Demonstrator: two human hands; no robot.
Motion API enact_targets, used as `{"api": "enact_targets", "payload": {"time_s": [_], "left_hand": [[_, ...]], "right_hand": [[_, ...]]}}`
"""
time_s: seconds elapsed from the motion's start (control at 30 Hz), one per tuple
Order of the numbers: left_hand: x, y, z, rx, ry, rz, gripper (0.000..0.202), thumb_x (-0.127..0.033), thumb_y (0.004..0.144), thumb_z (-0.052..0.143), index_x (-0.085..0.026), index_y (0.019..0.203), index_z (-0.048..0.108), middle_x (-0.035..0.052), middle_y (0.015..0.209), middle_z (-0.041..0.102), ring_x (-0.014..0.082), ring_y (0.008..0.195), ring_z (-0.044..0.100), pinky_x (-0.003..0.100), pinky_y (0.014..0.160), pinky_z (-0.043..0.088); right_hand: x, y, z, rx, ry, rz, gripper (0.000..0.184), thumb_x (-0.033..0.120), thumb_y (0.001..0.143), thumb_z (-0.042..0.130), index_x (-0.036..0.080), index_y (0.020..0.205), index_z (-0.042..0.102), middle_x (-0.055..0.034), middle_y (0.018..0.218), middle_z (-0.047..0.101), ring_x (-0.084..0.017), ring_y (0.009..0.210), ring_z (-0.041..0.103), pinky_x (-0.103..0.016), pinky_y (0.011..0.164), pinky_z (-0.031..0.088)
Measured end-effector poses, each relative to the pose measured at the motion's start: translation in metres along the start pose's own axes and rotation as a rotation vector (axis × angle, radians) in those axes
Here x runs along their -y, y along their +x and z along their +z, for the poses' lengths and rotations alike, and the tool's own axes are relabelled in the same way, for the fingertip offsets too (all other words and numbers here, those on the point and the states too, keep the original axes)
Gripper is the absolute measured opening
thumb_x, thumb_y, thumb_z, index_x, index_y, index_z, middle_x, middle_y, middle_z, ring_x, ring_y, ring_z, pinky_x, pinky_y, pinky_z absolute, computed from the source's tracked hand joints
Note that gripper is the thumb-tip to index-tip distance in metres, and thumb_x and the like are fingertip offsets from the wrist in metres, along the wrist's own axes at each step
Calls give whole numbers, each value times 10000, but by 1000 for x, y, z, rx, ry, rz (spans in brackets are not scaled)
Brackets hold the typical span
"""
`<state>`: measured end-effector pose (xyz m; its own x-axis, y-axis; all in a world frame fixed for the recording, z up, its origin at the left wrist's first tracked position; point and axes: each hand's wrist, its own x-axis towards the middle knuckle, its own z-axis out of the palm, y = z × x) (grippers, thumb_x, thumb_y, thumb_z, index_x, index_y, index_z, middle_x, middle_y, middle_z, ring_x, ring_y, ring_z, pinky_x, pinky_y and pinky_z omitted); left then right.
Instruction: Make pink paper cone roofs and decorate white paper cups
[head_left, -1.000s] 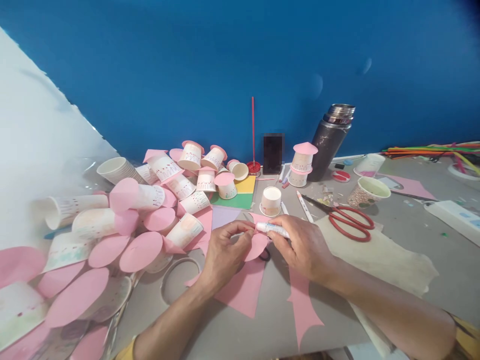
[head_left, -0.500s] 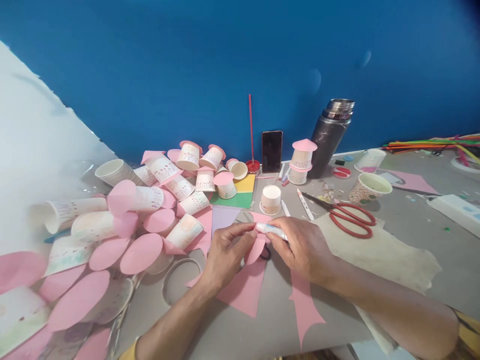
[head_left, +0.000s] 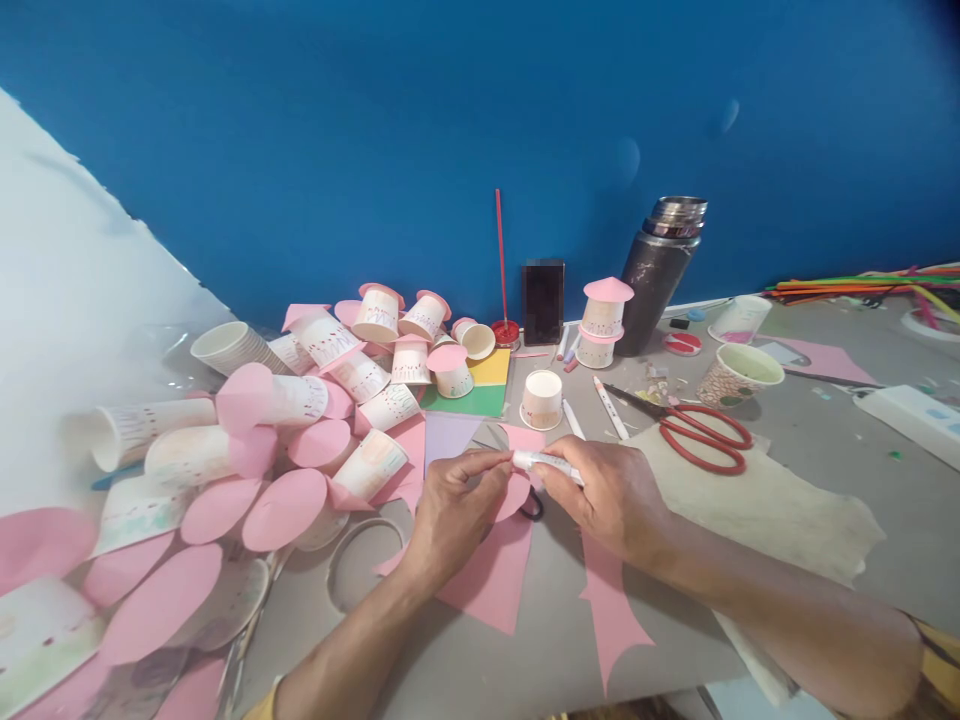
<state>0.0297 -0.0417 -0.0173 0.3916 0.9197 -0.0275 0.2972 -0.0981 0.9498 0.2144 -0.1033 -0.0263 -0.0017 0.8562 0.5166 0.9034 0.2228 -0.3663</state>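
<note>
My left hand (head_left: 459, 505) pinches a pink paper piece (head_left: 511, 500), rounded at its lower edge and partly hidden by the fingers. My right hand (head_left: 609, 492) grips a slim white glue tube (head_left: 546, 463), its tip touching the paper near my left fingertips. Below lie a pink paper sheet (head_left: 491, 580) and a cut pink scrap (head_left: 611, 610). A dark loop (head_left: 533, 505), perhaps a scissors handle, shows between my hands. Just beyond them stands an upside-down white paper cup (head_left: 541, 400).
Decorated cups with pink paper tops (head_left: 315, 335) pile up on the left. Red-handled scissors (head_left: 701, 440) lie on a pale cloth-like sheet (head_left: 765, 510) at right. A dark bottle (head_left: 660, 285), a phone (head_left: 543, 302) and two stacked cups (head_left: 602, 320) stand near the blue wall.
The glue tube has turned slightly in my right hand, and its printed label shows less. The pink piece has shifted a little; both hands stay in nearly the same place.
</note>
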Motion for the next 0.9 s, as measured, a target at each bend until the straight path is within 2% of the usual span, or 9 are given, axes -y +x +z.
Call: {"api": "enact_targets", "payload": {"time_s": [0.13,0.27,0.37,0.43,0.5,0.57,0.63,0.73,0.9], "left_hand": [[-5,-1,1,-24,18,-26,236,-372,846,668,-216,873,842,23,824,771,161,683,606,253,621,457],[-8,-3,1,2,8,-39,250,-342,842,649,-200,901,846,31,801,760,160,684,591,259,633,455],[-9,-5,1,48,-52,-55,263,-362,842,666,-189,924,848,4,658,673,116,557,483,243,542,396],[-10,-4,1,64,-138,-119,264,-398,836,698,-179,881,839,-35,526,535,87,482,379,229,479,320],[-10,-2,0,71,-296,-204,257,-414,818,736,-169,780,802,-57,481,448,71,453,338,215,452,274],[-11,1,0,102,-485,-275,260,-392,796,767,-156,690,742,-41,514,506,66,455,398,201,444,279],[-12,3,0,170,-626,-311,244,-360,793,771,-138,699,730,20,605,635,97,518,546,198,467,348],[-12,4,1,245,-725,-334,235,-344,813,757,-109,807,755,112,747,742,184,655,692,238,560,477],[-9,2,8,242,-836,-327,200,-305,791,795,-119,844,747,83,791,744,191,683,695,292,669,545]], "right_hand": [[0,1,-3,10,26,46,451,508,1044,439,199,841,698,-24,590,721,-169,511,656,-292,517,331],[-3,3,-3,4,59,81,402,500,1015,483,202,870,711,-38,634,745,-186,537,672,-296,527,351],[-8,7,-4,-35,169,185,352,493,982,523,204,929,717,-54,691,756,-204,591,690,-297,558,406],[-14,12,-6,-68,385,304,317,479,959,557,207,1025,705,-58,775,765,-203,648,701,-292,586,458],[-20,17,-8,-43,704,408,334,470,927,609,217,1134,672,-62,897,764,-193,719,702,-281,596,494],[-25,20,-8,48,1007,479,356,453,875,682,223,1145,658,-69,1005,740,-187,792,690,-275,604,520],[-27,22,-7,127,1184,542,287,406,815,744,213,1012,667,-51,985,696,-171,790,657,-277,623,534],[-21,20,-5,154,1155,591,263,339,721,806,199,878,648,20,804,599,-121,644,559,-261,583,489],[-6,15,-3,250,863,495,310,344,696,809,205,962,731,77,636,477,-104,564,440,-240,530,363]]}}
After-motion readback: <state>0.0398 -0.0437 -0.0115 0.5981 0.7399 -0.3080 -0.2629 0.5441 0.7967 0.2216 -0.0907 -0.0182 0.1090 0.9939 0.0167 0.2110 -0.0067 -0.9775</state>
